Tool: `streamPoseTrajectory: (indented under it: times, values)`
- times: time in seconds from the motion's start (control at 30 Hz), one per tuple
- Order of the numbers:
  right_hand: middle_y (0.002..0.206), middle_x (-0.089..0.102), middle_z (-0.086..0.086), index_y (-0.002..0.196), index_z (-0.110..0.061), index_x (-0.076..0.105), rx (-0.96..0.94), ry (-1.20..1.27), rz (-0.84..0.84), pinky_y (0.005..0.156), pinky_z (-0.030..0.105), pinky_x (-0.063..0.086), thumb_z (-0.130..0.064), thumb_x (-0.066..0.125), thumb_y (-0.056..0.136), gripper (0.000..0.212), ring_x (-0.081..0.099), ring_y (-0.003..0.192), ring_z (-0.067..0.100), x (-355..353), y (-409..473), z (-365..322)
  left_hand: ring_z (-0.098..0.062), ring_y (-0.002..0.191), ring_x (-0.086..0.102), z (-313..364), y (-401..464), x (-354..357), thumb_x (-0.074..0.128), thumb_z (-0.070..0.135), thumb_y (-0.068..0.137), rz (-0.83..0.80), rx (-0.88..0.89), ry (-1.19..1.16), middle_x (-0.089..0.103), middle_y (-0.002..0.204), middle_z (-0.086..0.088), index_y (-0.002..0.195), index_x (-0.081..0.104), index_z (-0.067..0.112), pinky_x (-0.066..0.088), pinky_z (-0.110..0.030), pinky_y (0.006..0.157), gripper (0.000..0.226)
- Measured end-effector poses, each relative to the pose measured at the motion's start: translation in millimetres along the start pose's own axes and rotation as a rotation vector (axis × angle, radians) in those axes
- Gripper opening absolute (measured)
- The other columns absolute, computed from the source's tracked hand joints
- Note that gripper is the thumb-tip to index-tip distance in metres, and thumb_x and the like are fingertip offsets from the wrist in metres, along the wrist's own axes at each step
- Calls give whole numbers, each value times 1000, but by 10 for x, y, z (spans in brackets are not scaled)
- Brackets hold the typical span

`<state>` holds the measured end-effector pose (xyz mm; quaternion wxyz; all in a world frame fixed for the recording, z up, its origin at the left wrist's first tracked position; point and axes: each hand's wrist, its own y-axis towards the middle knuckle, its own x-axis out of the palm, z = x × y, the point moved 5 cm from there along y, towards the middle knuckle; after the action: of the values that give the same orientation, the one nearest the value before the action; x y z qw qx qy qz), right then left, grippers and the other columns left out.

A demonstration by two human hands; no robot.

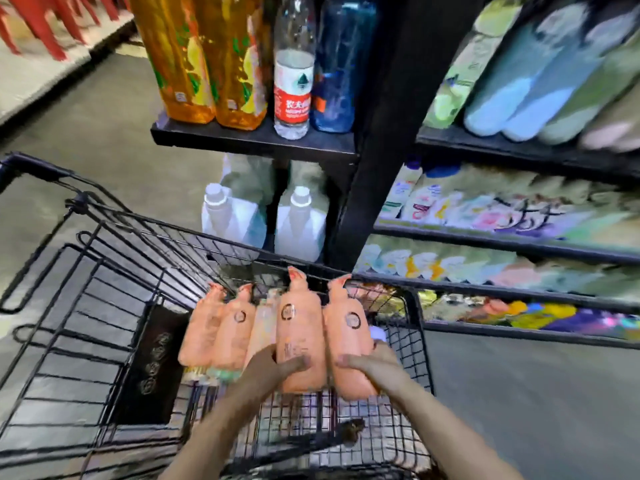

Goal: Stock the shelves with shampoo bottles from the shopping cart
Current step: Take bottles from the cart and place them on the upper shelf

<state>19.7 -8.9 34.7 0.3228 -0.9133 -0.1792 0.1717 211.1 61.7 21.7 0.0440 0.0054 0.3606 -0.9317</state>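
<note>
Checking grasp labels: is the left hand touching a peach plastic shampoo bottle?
Touching. Head view: left hand grips the peach plastic shampoo bottle, thumb across its front.

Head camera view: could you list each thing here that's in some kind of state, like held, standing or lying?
Left hand: grips a peach bottle.
Right hand: grips another peach bottle.
Left-held bottle: lifted, cap pointing away.
Right-held bottle: lifted beside it.
Remaining peach bottles: resting in the cart, not held.
Shopping cart: parked against the shelves.
Water bottle: standing upright on the shelf.
Orange bottles: upright beside it.
</note>
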Motion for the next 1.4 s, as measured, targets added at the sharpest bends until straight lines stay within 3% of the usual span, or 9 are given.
streamPoseTrajectory:
  times: [0.1,0.27,0.4,0.57,0.7,0.93,1.07,1.23,1.4]
  values:
    - [82,72,3,91,-13,67,-46,70,41,55,20,53,-41,81,30,69,67,65,5,-618,-209,79,-14,78,67,305,-43,579,87,43,41,-5,46,-11,70,94,-5,110,59,3,54,-19,62,85]
    - [67,70,-4,95,-3,67,-175,163,97,50,21,52,-21,82,44,56,65,54,3,-1806,-514,94,6,52,63,803,-177,1685,80,6,70,32,170,-2,70,73,3,99,61,1,46,-8,49,36]
    - [62,71,-12,84,-15,63,-315,219,107,50,15,50,-14,77,53,34,65,57,-3,-2688,-729,-3,-6,77,69,1164,-262,2529,83,33,43,-29,287,-37,73,94,-5,101,62,10,54,-21,67,66]
    - [90,76,0,108,-11,63,-411,234,132,61,21,54,-36,85,42,73,72,81,12,-3343,-890,-242,-15,90,70,1685,-408,3114,83,36,42,-39,404,-22,75,97,-4,107,63,9,56,-29,76,73]
    - [84,74,-4,99,-16,59,-498,309,141,57,21,54,-33,77,50,55,70,74,7,-3579,-1013,-688,-6,81,70,2280,-578,3137,84,30,45,-2,518,62,75,85,7,103,61,12,52,-21,68,65]
    - [115,65,1,121,-17,49,-769,297,183,84,25,54,-39,73,57,72,64,97,7,-3815,-1346,-1691,-6,83,69,3428,-958,2856,79,41,37,66,763,114,75,91,2,104,62,18,50,-15,66,73]
    - [115,65,1,120,-19,49,-907,241,196,96,43,50,-46,75,57,74,64,105,16,-4015,-1472,-2436,-3,82,69,4153,-1109,2716,81,40,39,132,882,130,74,92,6,101,63,21,50,-13,64,68]
    - [115,63,0,118,-19,48,-1056,204,213,88,35,52,-34,77,68,60,63,103,13,-4275,-1417,-3363,-8,89,67,5017,-1085,2614,87,18,61,223,1005,155,70,101,2,109,61,15,51,-13,67,56]
    - [123,56,2,130,-11,37,-1147,127,240,84,25,50,-18,72,82,60,57,106,9,-4497,-1181,-4046,-9,97,64,5652,-879,2528,83,49,40,359,1061,214,67,106,6,113,56,20,54,-32,85,83]
